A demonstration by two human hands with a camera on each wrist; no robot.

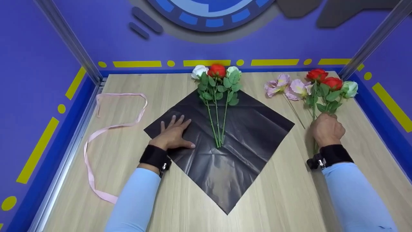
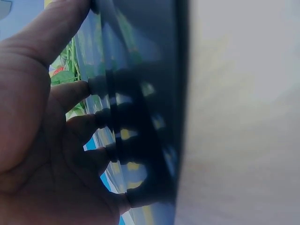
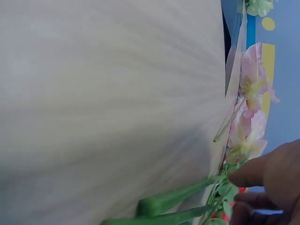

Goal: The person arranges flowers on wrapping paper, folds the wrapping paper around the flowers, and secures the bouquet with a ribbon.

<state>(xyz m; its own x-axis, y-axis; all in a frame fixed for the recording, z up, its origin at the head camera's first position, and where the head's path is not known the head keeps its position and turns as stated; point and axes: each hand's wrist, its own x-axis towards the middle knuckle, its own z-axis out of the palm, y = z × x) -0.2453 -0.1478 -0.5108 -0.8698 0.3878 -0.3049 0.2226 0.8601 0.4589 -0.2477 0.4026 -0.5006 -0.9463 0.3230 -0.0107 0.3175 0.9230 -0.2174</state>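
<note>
Stems of a white flower (image 1: 199, 71), a red flower (image 1: 217, 71) and a pale green flower (image 1: 232, 69) lie on the black sheet (image 1: 257, 129), their ends meeting near its middle, their heads at its far corner, probably so the blooms fan out past the edge. Your left hand (image 1: 173, 135) rests spread on the sheet's left part, likely to stop it sliding. Your right hand (image 1: 328, 129) is curled at the stems of the right-hand bunch (image 1: 333, 95) and seems to pinch there; the fist hides exactly which stems. The pink ribbon (image 1: 103, 130) trails along the table (image 1: 283, 193) at your left, presumably clear of the sheet yet within reach. Counting: one sheet, one ribbon, three flowers on the sheet; in your right-hand bunch, two red heads and one pale green, with at least two lilac-pink flowers (image 1: 297, 88) just beside, overlapping too much to count surely
</note>
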